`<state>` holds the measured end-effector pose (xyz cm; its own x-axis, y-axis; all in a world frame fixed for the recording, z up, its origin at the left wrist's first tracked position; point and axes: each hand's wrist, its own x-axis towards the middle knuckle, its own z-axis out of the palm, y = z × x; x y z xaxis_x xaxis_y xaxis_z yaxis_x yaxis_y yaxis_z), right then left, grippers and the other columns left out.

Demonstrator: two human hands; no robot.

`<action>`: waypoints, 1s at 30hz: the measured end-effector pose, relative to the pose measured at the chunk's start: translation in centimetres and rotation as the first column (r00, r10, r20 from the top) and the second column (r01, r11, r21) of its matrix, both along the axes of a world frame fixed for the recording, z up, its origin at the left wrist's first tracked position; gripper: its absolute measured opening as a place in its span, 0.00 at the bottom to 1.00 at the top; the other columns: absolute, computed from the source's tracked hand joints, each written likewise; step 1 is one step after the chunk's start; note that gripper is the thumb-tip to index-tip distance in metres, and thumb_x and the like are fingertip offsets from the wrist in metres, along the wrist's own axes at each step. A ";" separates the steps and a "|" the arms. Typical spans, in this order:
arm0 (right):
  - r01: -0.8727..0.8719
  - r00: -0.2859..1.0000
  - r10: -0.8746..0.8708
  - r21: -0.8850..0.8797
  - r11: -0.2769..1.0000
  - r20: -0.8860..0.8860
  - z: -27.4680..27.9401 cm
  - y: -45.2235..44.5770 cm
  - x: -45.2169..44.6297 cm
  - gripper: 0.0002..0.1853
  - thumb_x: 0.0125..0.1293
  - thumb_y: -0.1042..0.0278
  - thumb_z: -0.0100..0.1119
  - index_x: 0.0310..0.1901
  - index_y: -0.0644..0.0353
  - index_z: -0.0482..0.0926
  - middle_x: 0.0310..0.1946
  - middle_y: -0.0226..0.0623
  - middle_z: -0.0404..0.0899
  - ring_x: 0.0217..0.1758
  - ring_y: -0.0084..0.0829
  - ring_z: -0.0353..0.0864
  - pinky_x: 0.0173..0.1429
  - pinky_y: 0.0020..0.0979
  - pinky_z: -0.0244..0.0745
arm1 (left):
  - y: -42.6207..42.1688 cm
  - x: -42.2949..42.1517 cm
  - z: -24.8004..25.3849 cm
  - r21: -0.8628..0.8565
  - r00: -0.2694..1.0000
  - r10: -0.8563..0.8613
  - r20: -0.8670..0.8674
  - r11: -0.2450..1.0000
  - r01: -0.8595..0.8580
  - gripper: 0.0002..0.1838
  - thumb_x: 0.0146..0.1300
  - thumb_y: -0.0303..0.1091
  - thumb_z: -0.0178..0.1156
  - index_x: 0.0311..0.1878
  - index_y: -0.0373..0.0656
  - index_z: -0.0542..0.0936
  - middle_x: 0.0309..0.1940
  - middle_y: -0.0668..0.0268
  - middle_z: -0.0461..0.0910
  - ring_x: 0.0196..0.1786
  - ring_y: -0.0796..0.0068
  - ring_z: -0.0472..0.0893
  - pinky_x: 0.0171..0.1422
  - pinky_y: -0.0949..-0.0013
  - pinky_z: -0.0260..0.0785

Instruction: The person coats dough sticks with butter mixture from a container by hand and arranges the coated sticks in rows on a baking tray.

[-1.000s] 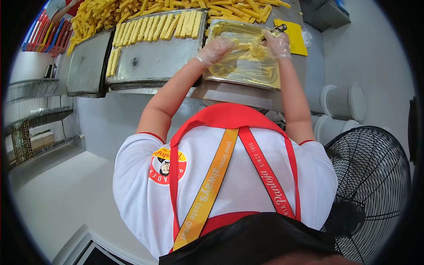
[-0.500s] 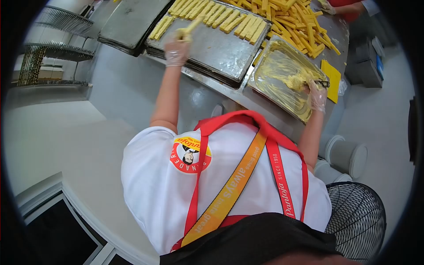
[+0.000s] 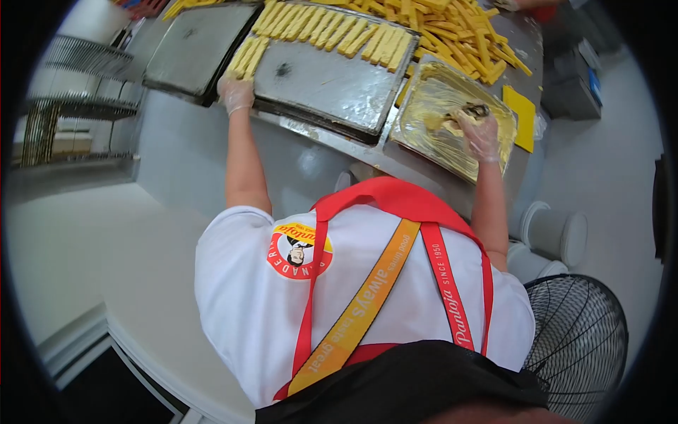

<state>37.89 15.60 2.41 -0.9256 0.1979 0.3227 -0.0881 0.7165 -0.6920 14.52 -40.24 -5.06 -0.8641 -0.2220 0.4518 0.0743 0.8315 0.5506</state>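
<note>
My left hand (image 3: 236, 93), in a clear glove, is closed on the near end of a yellow cake stick (image 3: 239, 59) at the left edge of a metal baking tray (image 3: 318, 88). Beside that stick, and along the far side, lie several cream-coated sticks (image 3: 332, 28) in a row. In a cream-smeared pan (image 3: 417, 134) to the right, my gloved right hand (image 3: 480, 134) grips a spatula (image 3: 477, 110). Only its dark, cream-marked end shows past the fingers. Pale yellow cream (image 3: 445, 120) covers the pan's bottom in streaks.
A heap of plain yellow sticks (image 3: 459, 39) lies behind the pan. Another dark tray (image 3: 201, 46) is at the left. A yellow sheet (image 3: 519, 116) lies right of the pan. White buckets (image 3: 554, 233) and a black fan (image 3: 575, 332) stand at the right.
My left hand has moved left and down with the cake stick, from above the tray to its left edge. My right hand has shifted left within the pan, still holding the spatula.
</note>
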 end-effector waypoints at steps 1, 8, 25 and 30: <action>0.023 1.000 -0.021 -0.071 0.997 0.021 -0.7 0.7 -0.2 0.15 0.57 0.63 0.67 0.40 0.66 0.80 0.31 0.36 0.83 0.33 0.30 0.82 0.41 0.34 0.76 | -0.2 0.2 -0.1 -0.116 0.998 -0.005 -0.061 0.993 -0.002 0.10 0.44 0.30 0.61 0.30 0.35 0.82 0.26 0.47 0.81 0.33 0.45 0.80 0.42 0.52 0.73; 0.497 0.867 -0.441 -0.328 0.804 0.232 3.3 2.3 1.4 0.16 0.56 0.64 0.67 0.40 0.67 0.79 0.33 0.36 0.81 0.32 0.30 0.81 0.39 0.33 0.76 | 8.2 3.6 7.9 -0.346 0.966 0.209 -0.152 0.904 -0.250 0.16 0.50 0.36 0.66 0.42 0.42 0.79 0.39 0.57 0.80 0.47 0.55 0.79 0.51 0.56 0.72; 0.395 0.909 -0.373 -0.103 0.913 0.184 2.6 3.3 3.8 0.16 0.55 0.63 0.67 0.43 0.61 0.79 0.36 0.42 0.82 0.41 0.36 0.82 0.49 0.34 0.75 | 43.3 -21.6 -2.7 -0.580 0.667 -0.717 0.204 0.460 0.672 0.14 0.57 0.29 0.59 0.46 0.52 0.82 0.43 0.58 0.83 0.48 0.56 0.82 0.48 0.55 0.77; 0.489 0.872 -0.488 -0.048 0.871 0.026 5.4 4.7 4.7 0.12 0.58 0.67 0.68 0.41 0.63 0.80 0.34 0.35 0.83 0.35 0.28 0.80 0.44 0.29 0.75 | 41.3 -18.9 2.3 -0.737 0.568 -0.813 0.125 0.307 0.602 0.13 0.60 0.25 0.56 0.46 0.52 0.82 0.46 0.60 0.81 0.49 0.59 0.82 0.46 0.59 0.78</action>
